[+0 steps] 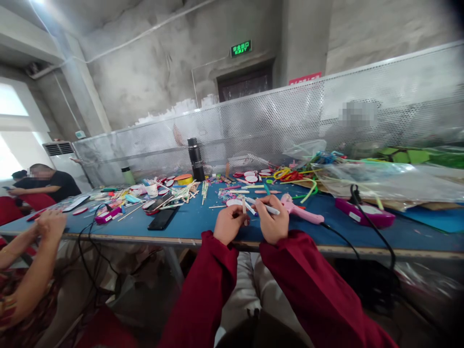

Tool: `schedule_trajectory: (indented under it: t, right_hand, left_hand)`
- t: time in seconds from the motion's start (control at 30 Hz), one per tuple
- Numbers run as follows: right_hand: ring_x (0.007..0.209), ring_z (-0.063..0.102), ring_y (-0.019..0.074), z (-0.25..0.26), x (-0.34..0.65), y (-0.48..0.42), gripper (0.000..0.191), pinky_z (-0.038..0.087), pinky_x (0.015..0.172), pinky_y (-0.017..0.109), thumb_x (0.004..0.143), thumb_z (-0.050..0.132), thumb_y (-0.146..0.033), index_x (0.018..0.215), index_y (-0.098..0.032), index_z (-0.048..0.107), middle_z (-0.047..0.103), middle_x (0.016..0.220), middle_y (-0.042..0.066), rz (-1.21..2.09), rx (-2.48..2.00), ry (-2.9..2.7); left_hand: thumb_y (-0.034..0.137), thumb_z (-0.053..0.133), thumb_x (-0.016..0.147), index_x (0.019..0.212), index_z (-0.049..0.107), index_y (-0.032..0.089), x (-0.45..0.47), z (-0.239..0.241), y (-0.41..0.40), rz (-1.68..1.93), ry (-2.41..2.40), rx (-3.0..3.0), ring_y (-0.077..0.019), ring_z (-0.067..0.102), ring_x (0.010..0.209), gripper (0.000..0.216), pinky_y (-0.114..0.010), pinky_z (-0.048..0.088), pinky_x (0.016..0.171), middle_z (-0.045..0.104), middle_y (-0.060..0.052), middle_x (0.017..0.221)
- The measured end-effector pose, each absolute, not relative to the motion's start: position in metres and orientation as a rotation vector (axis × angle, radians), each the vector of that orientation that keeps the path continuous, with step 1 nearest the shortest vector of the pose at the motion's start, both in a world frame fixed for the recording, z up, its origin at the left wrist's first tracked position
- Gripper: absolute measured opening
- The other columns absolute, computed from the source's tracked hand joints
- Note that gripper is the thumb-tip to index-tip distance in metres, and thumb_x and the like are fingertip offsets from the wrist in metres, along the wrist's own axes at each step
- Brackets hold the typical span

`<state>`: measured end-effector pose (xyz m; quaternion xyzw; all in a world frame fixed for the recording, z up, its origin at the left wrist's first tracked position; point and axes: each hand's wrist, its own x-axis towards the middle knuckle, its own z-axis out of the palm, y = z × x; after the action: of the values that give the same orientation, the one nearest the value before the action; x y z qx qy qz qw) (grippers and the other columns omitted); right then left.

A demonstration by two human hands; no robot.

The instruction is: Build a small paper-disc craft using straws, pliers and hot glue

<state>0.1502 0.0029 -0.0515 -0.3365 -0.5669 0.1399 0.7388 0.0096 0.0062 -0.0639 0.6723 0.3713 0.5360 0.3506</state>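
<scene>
Near the table's front edge, my left hand [228,223] pinches a flat wooden craft stick [244,208] upright between thumb and fingers. My right hand [274,224] is closed around a white marker pen [271,209], its tip pointing left toward the stick. Whether the tip touches the wood I cannot tell. Just right of that hand lies a pink glue gun [304,212] with a black cord. Beyond my hands are more pens, among them a pink pen [267,192].
A black phone [162,219], a dark bottle [196,159] and heaps of sticks and craft bits cover the blue table [195,220] to the left. Rightward stand a purple power strip [364,213] and plastic bags [384,179]. A person's clasped hands [50,224] rest at far left.
</scene>
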Motion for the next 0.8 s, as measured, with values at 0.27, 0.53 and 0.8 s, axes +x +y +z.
schedule_trajectory:
  t: [0.27, 0.53, 0.8]
  right_hand:
    - [0.059, 0.056, 0.0149, -0.048, 0.148, -0.001, 0.016, 0.044, 0.059, 0.029, 0.083, 0.058, -0.028, 0.069, -0.021, 0.060, 0.062, 0.063, -0.002, 0.285, -0.782, -1.231]
    - [0.063, 0.063, 0.0161, -0.052, 0.147, 0.006, 0.017, 0.049, 0.059, 0.030, 0.082, 0.067, -0.033, 0.092, -0.020, 0.064, 0.065, 0.072, -0.001, 0.429, -0.615, -1.105]
    - [0.067, 0.063, 0.0155, -0.056, 0.147, 0.011, 0.024, 0.050, 0.063, 0.031, 0.086, 0.067, -0.040, 0.099, -0.020, 0.071, 0.067, 0.079, 0.001, 0.436, -0.630, -1.181]
  left_hand:
    - [0.026, 0.066, 0.080, 0.096, 0.071, 0.016, 0.009, -0.065, 0.006, 1.363, 0.993, 1.761, -0.0135, 0.061, 0.066, 0.020, -0.023, 0.047, 0.064, 0.069, -0.002, 0.075]
    - [0.020, 0.066, 0.078, 0.082, 0.071, 0.015, 0.011, -0.062, 0.006, 1.424, 1.051, 1.794, -0.0122, 0.058, 0.064, 0.008, -0.022, 0.043, 0.062, 0.066, 0.000, 0.070]
    - [0.022, 0.061, 0.082, 0.081, 0.060, 0.016, 0.013, -0.058, 0.001, 1.437, 1.028, 1.653, -0.0124, 0.062, 0.062, 0.006, -0.021, 0.044, 0.057, 0.068, -0.001, 0.071]
